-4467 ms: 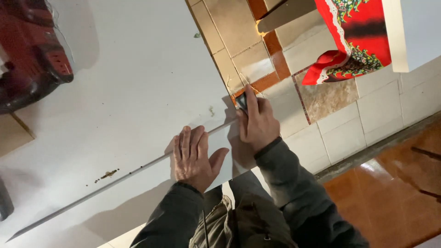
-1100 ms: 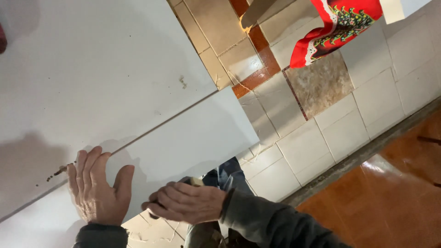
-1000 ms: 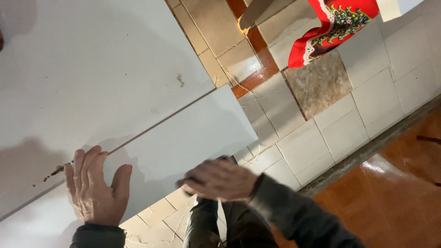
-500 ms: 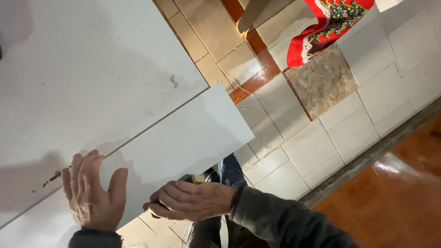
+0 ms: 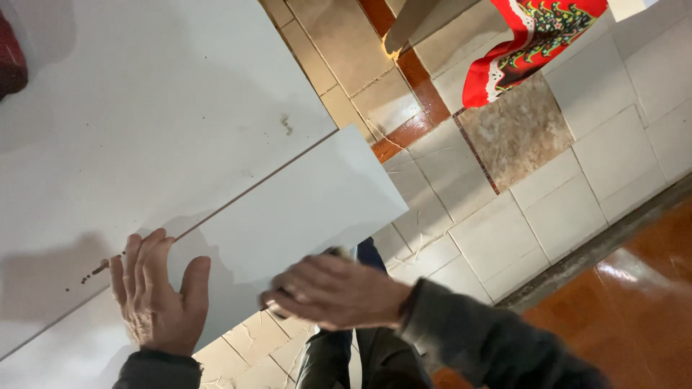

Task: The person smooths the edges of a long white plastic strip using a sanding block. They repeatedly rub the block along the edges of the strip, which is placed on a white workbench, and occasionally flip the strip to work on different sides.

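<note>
- Pressing flat, the left hand (image 5: pixel 158 299) lies palm down with fingers spread on the white tile strip (image 5: pixel 288 216), close to the score line (image 5: pixel 245 193); its grip is released and closes on nothing.
- The right hand (image 5: pixel 335 292) hovers at the near edge of the strip, blurred by motion; its fingers curl loosely, and whether they hold a small tool cannot be told from this view.
- Compared with the view a few seconds earlier, the right hand no longer rests at the far end of the score line; it has come back toward the body, and the left hand has shifted along the line toward the tile's near left end.
- Judged from this, the scoring pass appears finished and the work has moved to the strip itself.
- The strip lies directly under the left palm and just beyond the right fingertips, its far corner projecting over the tiled floor (image 5: pixel 548 216).
- The large white tile (image 5: pixel 144 108) adjoins the strip along the score line.
- A red patterned cloth (image 5: pixel 533 36) hangs well apart, beyond the floor tiles.
</note>
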